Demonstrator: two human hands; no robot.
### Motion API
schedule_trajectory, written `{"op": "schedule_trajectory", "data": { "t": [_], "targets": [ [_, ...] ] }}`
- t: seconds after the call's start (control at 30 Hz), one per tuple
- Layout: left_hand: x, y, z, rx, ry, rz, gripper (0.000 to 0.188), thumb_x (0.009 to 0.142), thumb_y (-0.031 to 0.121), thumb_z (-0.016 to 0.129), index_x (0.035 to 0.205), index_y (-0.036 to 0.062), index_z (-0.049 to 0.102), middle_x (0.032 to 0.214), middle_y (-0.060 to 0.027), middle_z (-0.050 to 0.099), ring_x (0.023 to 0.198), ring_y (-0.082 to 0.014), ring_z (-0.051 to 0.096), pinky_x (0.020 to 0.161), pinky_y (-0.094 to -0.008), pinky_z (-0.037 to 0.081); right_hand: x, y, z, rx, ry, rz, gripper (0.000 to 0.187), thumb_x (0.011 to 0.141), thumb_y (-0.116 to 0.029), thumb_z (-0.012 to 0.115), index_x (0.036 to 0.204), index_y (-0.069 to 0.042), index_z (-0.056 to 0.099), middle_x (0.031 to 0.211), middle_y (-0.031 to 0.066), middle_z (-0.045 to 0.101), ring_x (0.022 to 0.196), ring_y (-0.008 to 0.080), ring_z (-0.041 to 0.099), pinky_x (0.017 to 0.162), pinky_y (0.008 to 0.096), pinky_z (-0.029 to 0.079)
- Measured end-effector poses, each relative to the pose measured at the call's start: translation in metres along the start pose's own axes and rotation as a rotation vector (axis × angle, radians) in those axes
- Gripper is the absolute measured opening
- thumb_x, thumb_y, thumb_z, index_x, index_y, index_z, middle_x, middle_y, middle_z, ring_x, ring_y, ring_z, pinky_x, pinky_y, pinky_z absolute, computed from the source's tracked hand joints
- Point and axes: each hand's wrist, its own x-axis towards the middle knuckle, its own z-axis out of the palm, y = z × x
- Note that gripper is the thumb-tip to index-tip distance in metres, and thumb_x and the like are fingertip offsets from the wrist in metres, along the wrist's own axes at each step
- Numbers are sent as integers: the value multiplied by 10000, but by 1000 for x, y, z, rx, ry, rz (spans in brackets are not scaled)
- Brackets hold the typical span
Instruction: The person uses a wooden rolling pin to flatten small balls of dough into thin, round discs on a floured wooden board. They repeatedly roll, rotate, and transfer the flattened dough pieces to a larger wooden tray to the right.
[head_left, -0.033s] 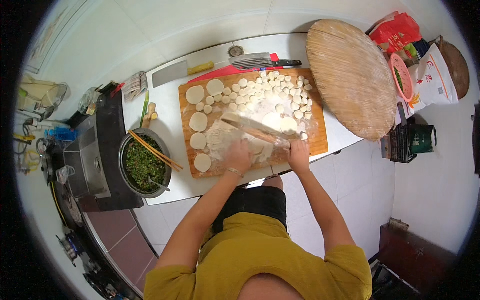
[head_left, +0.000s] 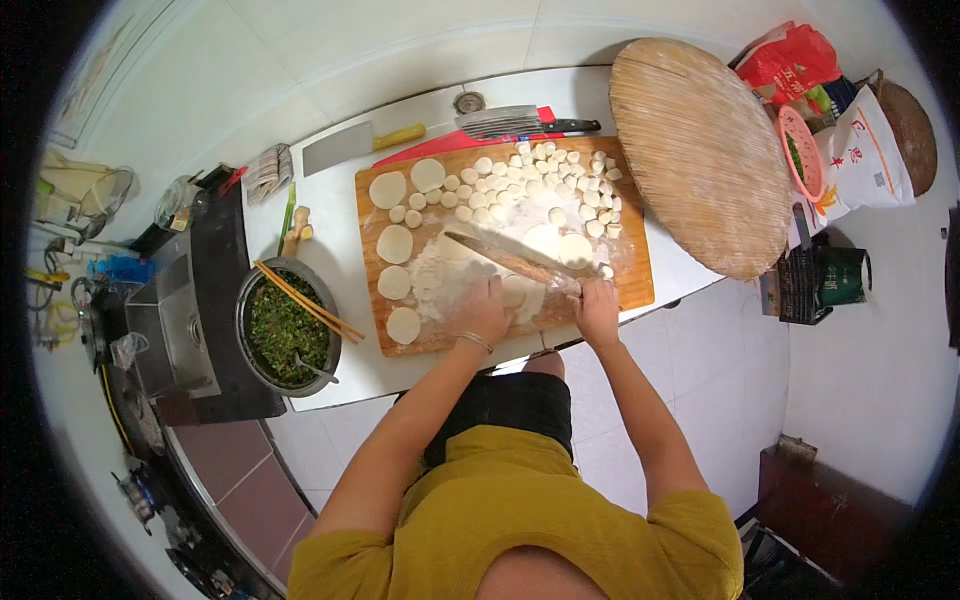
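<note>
My right hand [head_left: 598,308] grips the near end of a wooden rolling pin [head_left: 510,260], tapered and floury, which slants up to the left over the cutting board [head_left: 640,280]. My left hand [head_left: 482,312] is closed at the left edge of a flattened dough wrapper [head_left: 518,293]; its fingertips are slightly blurred. Two round wrappers [head_left: 575,250] lie beyond the pin. Several finished dough rounds [head_left: 395,243] line the board's left side. Many small cut dough pieces [head_left: 548,170] are scattered over its far right part. Loose flour [head_left: 430,275] covers the middle.
Left of the board stands a bowl of chopped green filling [head_left: 290,330] with chopsticks [head_left: 300,295] across it. A cleaver [head_left: 340,148] and a black-handled knife [head_left: 500,122] lie behind. A large round wooden board [head_left: 700,160] leans at the right, beside a pink basket [head_left: 803,150].
The far end of the rolling pin has turned slightly and looks sharper. My left hand has shifted a little to the right; my right hand keeps its grip.
</note>
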Motion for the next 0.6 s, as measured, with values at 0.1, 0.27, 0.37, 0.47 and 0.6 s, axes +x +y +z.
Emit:
{"op": "schedule_trajectory", "data": {
  "t": [0.1, 0.27, 0.37, 0.47, 0.6],
  "targets": [
    [8, 0, 35, 61, 172, 256, 462, 777, 261, 646, 1190, 76, 552, 1095, -101, 562, 964, -286, 548, 850, -436, 456, -3, 4, -9, -6, 8, 36, 337, 717, -139, 716, 1004, -65, 555, 934, 121, 546, 898, 313, 525, 788, 431, 391],
    [-19, -33, 18, -131, 227, 372, 543, 798, 276, 617, 1276, 54, 490, 1255, -128, 520, 1160, -308, 487, 975, -459, 396, -21, 32, 2, -37, -137, -26, 321, 748, -185, 696, 1015, -72, 558, 928, 112, 544, 899, 310, 522, 783, 427, 391],
    [-49, -52, 9, 73, 244, 252, 658, 826, 305, 592, 1386, 38, 371, 1419, -159, 391, 1308, -319, 369, 1071, -480, 303, -26, 34, 21, -38, -238, -146, 370, 776, -243, 677, 1078, -73, 549, 990, 115, 544, 943, 315, 510, 800, 439, 390],
    [-42, -73, 13, 151, 87, 168, 742, 848, 367, 563, 1444, 33, 271, 1503, -168, 265, 1377, -322, 277, 1109, -497, 245, -1, 7, 34, -86, -170, -149, 465, 824, -299, 610, 1234, -103, 512, 1195, 127, 505, 1104, 329, 474, 913, 481, 361],
    [21, -71, 9, 203, 149, 167, 789, 864, 447, 521, 1461, 28, 222, 1519, -174, 227, 1401, -338, 223, 1120, -499, 219, 16, 2, 33, -177, -92, 48, 571, 871, -344, 535, 1398, -170, 399, 1472, 145, 310, 1344, 374, 281, 1063, 589, 207]
  ]
}}
